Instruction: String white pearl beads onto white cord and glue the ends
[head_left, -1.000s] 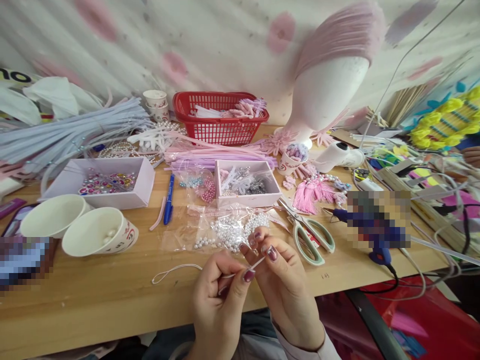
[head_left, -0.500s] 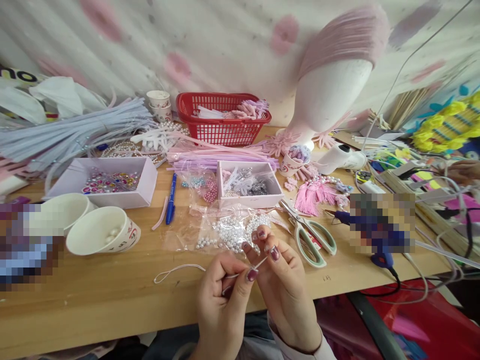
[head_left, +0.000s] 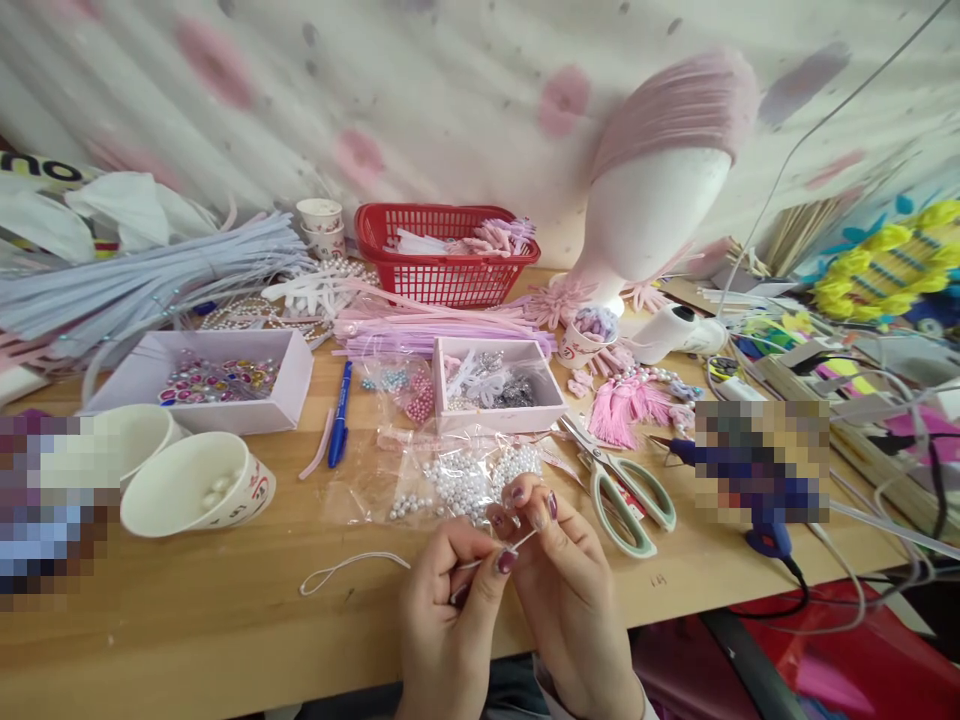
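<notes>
A thin white cord (head_left: 527, 538) stretches between my two hands near the table's front edge. My left hand (head_left: 450, 610) is closed, pinching the cord between thumb and index finger. The cord's looped tail runs out to the left and rests on the wood. Just to the right, my right hand (head_left: 574, 590) has its thumb and fingertips pressed together at the cord's other end. Whether a bead is also between those fingertips, I cannot tell. Right behind my fingers, white pearl beads (head_left: 457, 480) lie on a clear plastic bag (head_left: 352, 495).
Green-handled scissors (head_left: 626, 500) and a blue glue gun (head_left: 772, 540) lie to the right. Paper cups (head_left: 187, 490), a blue pen (head_left: 340, 420) and a box of gems (head_left: 289, 385) are on the left. Behind stand a small white box (head_left: 502, 418), a red basket (head_left: 450, 280) and a mannequin head (head_left: 652, 210).
The camera view has tilted slightly, so the table appears a little lower. Both hands keep their pinch on the cord with barely any shift. At far right, another person's hand has left the view.
</notes>
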